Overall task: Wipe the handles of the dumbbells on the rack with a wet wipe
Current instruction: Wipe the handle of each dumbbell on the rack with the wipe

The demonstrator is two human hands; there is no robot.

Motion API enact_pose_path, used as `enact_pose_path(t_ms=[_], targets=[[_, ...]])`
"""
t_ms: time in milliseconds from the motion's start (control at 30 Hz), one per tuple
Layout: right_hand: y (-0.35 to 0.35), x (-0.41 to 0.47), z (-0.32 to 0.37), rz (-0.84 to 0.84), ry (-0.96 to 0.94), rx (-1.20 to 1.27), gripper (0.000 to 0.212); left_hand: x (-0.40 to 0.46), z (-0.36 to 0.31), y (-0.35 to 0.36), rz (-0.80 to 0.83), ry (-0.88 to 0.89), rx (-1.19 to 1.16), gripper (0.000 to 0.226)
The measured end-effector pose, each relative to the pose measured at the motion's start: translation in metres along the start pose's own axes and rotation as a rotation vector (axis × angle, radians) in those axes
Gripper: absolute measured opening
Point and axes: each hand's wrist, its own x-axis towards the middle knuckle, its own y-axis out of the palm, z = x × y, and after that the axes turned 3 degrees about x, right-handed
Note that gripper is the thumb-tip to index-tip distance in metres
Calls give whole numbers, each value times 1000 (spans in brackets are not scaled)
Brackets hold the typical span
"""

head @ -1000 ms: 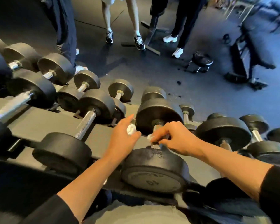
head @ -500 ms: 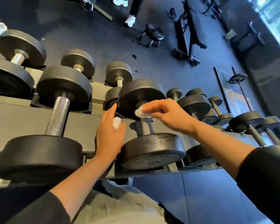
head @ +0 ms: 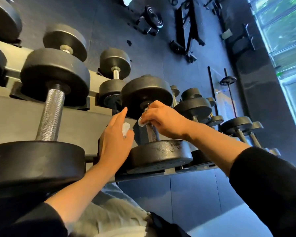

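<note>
The right hand [head: 162, 119] pinches a crumpled white wet wipe [head: 141, 121] around the knurled steel handle [head: 151, 132] of the black round-headed dumbbell [head: 158, 151] on the grey metal rack [head: 20, 115]. Wrap the wipe fully and twist along the knurling, which traps grime. The left hand [head: 115, 142], index finger extended, holds a second white wad [head: 126, 130].
</note>
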Motion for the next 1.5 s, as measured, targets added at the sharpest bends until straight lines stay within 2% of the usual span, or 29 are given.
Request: enact_pose_path(t_ms=[133, 467, 533, 633, 667, 700, 800, 900, 967, 1033, 1133, 1200, 1333, 1500], targets=[[-4, -7, 1, 97, 1, 53, 30, -2, 1, -1, 15, 3, -20, 57], [-24, -19, 2, 363, 72, 397, 22, -5, 6, 1, 29, 35, -15, 55], [-20, -22, 3, 311, 120, 485, 18, -6, 6, 0, 33, 40, -17, 54], [-14, -24, 2, -25, 155, 454, 22, -6, 7, -1, 47, 43, -13, 55], [-13, -23, 2, -76, 150, 397, 27, -7, 7, -1, 48, 45, -10, 55], [-14, -22, 3, -58, 124, 339, 32, -6, 8, -1, 48, 47, -7, 54], [-14, -16, 3, 160, 42, 305, 33, -7, 9, -1, 53, 51, 14, 54], [-12, -15, -1, 270, 68, 440, 24, -6, 10, -1, 50, 64, 37, 54], [-9, -20, -3, 276, 84, 560, 16, -6, 10, -1, 48, 65, 41, 54], [-7, -26, -4, 175, 131, 672, 11, -6, 10, -2, 50, 60, 48, 54], [-1, -35, -4, -166, 195, 670, 17, -6, 9, -3, 54, 47, 57, 55], [3, -36, -3, -318, 194, 681, 18, -6, 9, -3, 46, 49, 60, 55], [8, -25, -3, -480, 186, 692, 14, -10, -2, -7, -1, 45, 46, 54], [5, -6, 4, -565, 95, 839, 15, -7, -38, -19, -66, 143, 118, 60]])
